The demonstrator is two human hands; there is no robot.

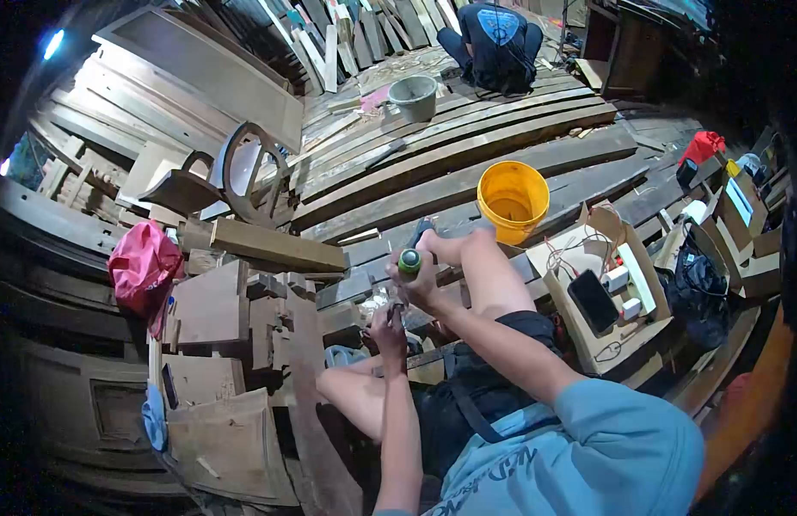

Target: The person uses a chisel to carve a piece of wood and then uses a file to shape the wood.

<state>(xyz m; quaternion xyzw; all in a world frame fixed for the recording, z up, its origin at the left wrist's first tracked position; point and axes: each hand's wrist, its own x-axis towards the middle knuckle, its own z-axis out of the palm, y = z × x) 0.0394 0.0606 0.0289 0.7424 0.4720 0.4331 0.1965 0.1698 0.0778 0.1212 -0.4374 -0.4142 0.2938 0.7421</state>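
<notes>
My right hand [422, 291] is closed around a green round-ended object [409, 261], seen nearly end-on, so its full shape is hidden. Just below and to the left, my left hand [387, 335] is closed around a slim dark tool [395, 310]; its kind cannot be made out. Both hands are between my bent bare legs. Under them is a pale, blurred patch on the wooden planks, perhaps shavings.
A yellow bucket [512, 202] stands beyond my knee. To the right, a cardboard box [579, 348] holds a phone [593, 301] and wires. Carved chair parts [252, 172] and cabinet panels [230, 447] lie left. A person [495, 52] crouches at the back near a grey bucket [413, 97].
</notes>
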